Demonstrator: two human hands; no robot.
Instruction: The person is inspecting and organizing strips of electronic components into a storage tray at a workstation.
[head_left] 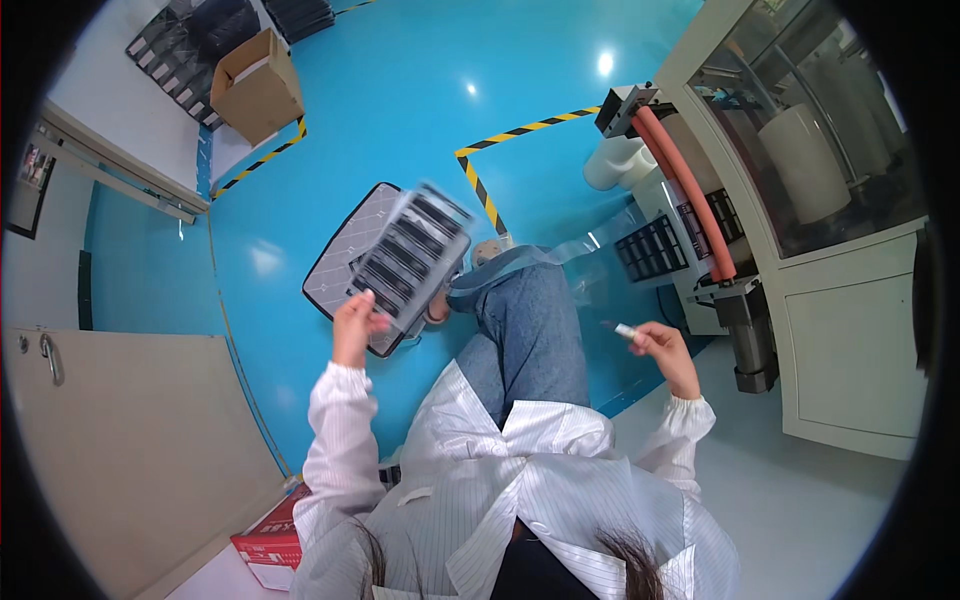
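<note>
My left hand (pixel 360 324) is closed on the near edge of a flat pack (pixel 412 252) of several black rectangular pieces under clear plastic. The pack is tilted and slightly blurred, held above a grey patterned mat (pixel 345 250) on the floor. Out to the right, my right hand (pixel 662 352) pinches a small white tool (pixel 625 331) with a thin dark tip; its exact kind is too small to make out. A strip of clear plastic film (pixel 560 248) runs from near my knees toward the machine on the right.
On the right stands a machine (pixel 850 330) with a red-orange roller (pixel 685 185). Another black-celled pack (pixel 652 250) lies beside the roller. A cardboard box (pixel 258 90) sits at the far left, a door (pixel 130 420) at the near left, a red box (pixel 270 540) below it.
</note>
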